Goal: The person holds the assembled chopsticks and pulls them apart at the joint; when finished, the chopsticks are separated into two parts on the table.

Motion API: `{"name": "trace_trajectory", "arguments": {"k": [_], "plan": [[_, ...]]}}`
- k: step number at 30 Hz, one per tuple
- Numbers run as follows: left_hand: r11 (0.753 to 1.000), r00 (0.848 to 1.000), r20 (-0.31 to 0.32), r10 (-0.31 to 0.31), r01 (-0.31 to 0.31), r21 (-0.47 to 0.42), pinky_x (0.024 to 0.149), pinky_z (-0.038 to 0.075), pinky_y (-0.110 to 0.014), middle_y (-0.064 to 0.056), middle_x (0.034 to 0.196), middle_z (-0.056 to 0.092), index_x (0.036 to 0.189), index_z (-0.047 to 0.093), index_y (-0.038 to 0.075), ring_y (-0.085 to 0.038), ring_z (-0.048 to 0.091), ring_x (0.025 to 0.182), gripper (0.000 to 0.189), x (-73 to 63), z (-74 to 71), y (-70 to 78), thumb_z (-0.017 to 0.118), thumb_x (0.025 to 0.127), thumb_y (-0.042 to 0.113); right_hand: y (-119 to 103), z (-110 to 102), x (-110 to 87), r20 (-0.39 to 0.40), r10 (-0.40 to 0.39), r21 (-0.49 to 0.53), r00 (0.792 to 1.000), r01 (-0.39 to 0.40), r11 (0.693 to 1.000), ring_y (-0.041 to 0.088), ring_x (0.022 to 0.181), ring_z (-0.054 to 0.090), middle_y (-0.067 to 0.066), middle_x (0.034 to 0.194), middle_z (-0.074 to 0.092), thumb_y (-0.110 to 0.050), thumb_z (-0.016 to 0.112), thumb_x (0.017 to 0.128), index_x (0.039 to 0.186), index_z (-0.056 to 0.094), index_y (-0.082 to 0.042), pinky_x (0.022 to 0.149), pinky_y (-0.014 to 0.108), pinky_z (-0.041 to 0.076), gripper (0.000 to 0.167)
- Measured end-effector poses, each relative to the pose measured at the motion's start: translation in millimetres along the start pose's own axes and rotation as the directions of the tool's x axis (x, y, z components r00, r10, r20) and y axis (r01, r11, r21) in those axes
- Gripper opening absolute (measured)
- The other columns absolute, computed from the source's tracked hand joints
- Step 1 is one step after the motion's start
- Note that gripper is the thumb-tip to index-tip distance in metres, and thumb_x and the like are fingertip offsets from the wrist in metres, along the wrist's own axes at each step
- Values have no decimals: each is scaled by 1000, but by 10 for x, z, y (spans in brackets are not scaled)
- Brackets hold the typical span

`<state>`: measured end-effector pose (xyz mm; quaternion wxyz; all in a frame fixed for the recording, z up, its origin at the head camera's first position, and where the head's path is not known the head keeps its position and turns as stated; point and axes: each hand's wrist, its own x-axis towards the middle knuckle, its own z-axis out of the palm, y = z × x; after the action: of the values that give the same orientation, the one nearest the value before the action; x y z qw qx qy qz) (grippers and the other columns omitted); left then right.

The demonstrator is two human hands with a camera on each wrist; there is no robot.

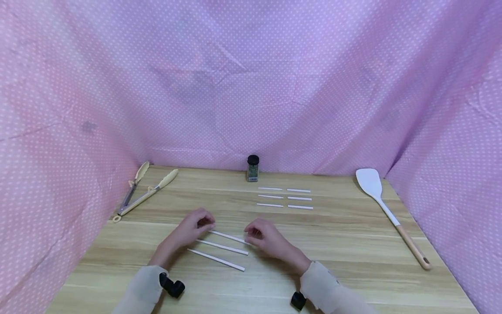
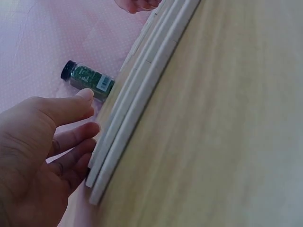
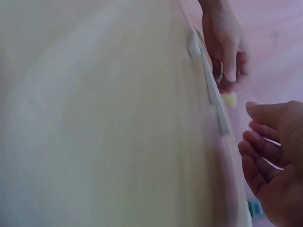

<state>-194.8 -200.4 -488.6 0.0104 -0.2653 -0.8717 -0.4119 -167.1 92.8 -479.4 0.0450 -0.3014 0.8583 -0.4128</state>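
Three long white sticks lie side by side, slightly slanted, on the table between my hands: the far stick [image 1: 229,237], the middle stick [image 1: 222,247] and the near stick [image 1: 216,260]. My left hand [image 1: 196,226] is at the far stick's left end; in the left wrist view its thumb stands apart from loosely bent fingers [image 2: 73,139], beside the sticks [image 2: 137,104]. At that stick's right end is my right hand [image 1: 268,237], its fingertips overlapping the end in the head view. The right wrist view shows thumb and fingers [image 3: 265,146] spread, nothing between them.
Behind the hands lie short white sticks [image 1: 300,199] in two columns. A black-capped spice jar [image 1: 252,169] stands at the table's back edge. Tongs [image 1: 143,198] lie spread at the left, a white spatula [image 1: 386,209] at the right. Pink dotted cloth [image 1: 251,87] surrounds the table.
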Motion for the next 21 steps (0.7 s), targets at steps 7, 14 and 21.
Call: {"name": "trace_trajectory", "arguments": {"k": [7, 14, 21], "plan": [[1000, 999, 44, 0, 0, -16, 75, 50, -24, 0, 93, 62, 95, 64, 10, -10, 58, 85, 12, -52, -16, 20, 71, 84, 8, -38, 114, 1, 59, 30, -40, 998, -28, 999, 6, 86, 55, -4, 94, 61, -24, 71, 87, 101, 65, -12, 77, 20, 48, 20], [999, 997, 74, -6, 3, 36, 78, 50, -24, 6, 93, 59, 92, 65, 16, -8, 56, 87, 11, -48, -8, 2, 72, 84, 11, -64, 109, 11, 92, 75, -98, 993, -66, 993, 4, 83, 53, -9, 91, 58, -26, 70, 87, 99, 66, -16, 76, 19, 47, 16], [991, 995, 101, -4, -10, 137, 75, 48, -24, 10, 88, 54, 86, 65, 20, -5, 52, 83, 10, -22, 16, -25, 71, 85, 12, -75, 125, 23, 89, 57, -155, 994, -43, 987, 3, 80, 51, -8, 88, 57, -18, 69, 88, 95, 66, -15, 73, 18, 47, 9]]}}
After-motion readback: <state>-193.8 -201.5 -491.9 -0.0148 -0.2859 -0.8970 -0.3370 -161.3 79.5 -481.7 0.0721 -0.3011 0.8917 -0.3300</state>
